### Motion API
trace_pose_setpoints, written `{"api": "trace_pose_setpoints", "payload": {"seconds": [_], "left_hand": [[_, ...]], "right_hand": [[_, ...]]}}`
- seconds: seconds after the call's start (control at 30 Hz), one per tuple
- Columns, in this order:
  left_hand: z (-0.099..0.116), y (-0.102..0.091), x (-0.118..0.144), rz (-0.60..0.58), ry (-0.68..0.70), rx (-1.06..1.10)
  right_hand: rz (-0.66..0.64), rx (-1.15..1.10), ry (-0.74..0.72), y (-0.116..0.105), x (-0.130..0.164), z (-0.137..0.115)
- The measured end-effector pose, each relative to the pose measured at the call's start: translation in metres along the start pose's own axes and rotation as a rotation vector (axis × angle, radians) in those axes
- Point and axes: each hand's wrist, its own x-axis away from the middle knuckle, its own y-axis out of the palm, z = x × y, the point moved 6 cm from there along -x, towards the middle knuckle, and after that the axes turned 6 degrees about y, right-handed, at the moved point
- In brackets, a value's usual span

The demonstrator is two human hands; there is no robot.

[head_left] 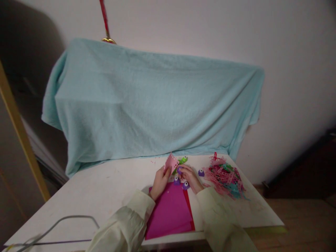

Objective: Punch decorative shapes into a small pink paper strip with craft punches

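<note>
Head view: the left hand [160, 182] pinches a small pink paper piece [171, 163] upright above the white surface [110, 189]. The right hand [190, 176] has its fingers closed around a small purple punch [180, 170] right against the paper. Magenta paper sheets [170, 213] lie beneath; a heap of pink and teal paper scraps [225, 176] sits nearby, right.

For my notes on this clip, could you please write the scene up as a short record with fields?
left hand: left hand holds a pink paper strip upright
right hand: right hand grips a purple punch at the strip's edge
under the hands: magenta sheets stacked on a red sheet
nearby: two more purple punches by the fingers, another to the right, a green punch behind
right side: scrap pile of pink and teal punched strips
surface: white table
behind: teal towel draped over something hidden
front left: grey cable
</note>
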Motion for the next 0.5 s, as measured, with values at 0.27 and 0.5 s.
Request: {"api": "trace_pose_setpoints", "payload": {"seconds": [0.27, 0.5], "left_hand": [[-0.002, 0.005, 0.001, -0.057, -0.014, 0.0], [0.0, 0.013, 0.003, -0.162, -0.001, 0.019]], "right_hand": [[-0.016, 0.013, -0.066, 0.003, 0.002, -0.004], [-0.005, 0.151, -0.085, 0.008, 0.009, -0.011]]}}
